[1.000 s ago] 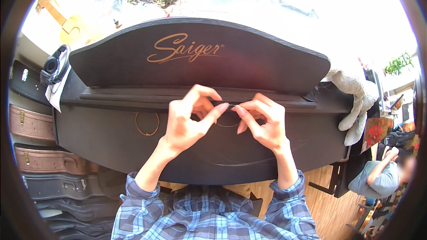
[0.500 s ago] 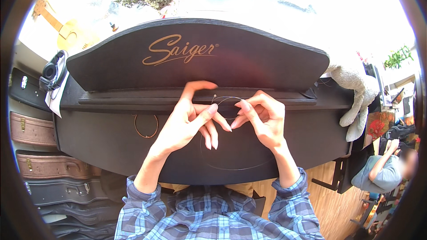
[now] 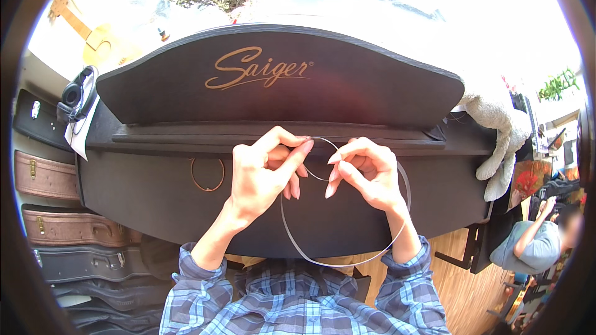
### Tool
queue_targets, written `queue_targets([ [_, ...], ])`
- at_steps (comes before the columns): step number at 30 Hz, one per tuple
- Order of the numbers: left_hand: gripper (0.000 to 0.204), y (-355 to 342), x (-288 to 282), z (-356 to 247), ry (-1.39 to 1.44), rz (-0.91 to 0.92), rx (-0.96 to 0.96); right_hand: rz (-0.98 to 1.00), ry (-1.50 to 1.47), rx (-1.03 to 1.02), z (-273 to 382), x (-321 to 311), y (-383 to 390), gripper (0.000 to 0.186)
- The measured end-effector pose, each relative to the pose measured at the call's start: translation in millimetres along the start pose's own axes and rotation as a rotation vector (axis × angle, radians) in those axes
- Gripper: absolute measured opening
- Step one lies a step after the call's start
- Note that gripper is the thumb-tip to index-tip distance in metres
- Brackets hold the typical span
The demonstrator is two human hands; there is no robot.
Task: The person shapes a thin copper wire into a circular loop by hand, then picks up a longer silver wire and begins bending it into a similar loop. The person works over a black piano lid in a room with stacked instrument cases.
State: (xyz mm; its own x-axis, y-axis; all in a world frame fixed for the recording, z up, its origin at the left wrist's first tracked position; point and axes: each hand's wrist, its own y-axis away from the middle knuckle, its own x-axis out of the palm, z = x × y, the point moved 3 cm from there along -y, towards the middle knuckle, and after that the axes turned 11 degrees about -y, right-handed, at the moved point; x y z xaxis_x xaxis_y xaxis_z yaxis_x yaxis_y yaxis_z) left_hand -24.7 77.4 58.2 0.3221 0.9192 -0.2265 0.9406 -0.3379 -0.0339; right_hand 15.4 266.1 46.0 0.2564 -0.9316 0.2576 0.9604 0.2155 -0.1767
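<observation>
A thin, silvery guitar string (image 3: 335, 265) is held in front of me, above the black desk (image 3: 174, 211). My left hand (image 3: 264, 177) pinches it between thumb and index finger, the other fingers curled below. My right hand (image 3: 367, 174) has thumb and fingers closed on the same string, a short way to the right. A small loop spans the gap between both hands, and a larger loop hangs under them toward the desk's near edge. Left of my left hand, a coiled copper-coloured string (image 3: 211, 189) lies on the desk.
A raised black panel (image 3: 347, 87) with gold lettering stands along the desk's back. Headphones (image 3: 73, 94) sit at far left, above stacked instrument cases (image 3: 71, 229). A grey plush toy (image 3: 496, 130) drapes at right. Another person (image 3: 528, 242) is at far right.
My left hand's raised index finger has come down onto the thumb, pinching the string. The large loop now hangs lower and wider beneath my hands. The view has shifted slightly.
</observation>
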Motion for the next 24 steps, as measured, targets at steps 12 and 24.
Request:
queue_targets([
  [12, 0.007, 2.6, 4.2, 4.0, -0.086, -0.009, 0.125, 0.022, 0.338, -0.133, 0.9, 7.3, -4.5, 0.028],
  [24, 0.009, 3.6, 6.1, 4.8, -0.513, -0.161, 0.476, 0.054, 0.281, -0.105, -2.7, 9.6, -4.9, 0.032],
])
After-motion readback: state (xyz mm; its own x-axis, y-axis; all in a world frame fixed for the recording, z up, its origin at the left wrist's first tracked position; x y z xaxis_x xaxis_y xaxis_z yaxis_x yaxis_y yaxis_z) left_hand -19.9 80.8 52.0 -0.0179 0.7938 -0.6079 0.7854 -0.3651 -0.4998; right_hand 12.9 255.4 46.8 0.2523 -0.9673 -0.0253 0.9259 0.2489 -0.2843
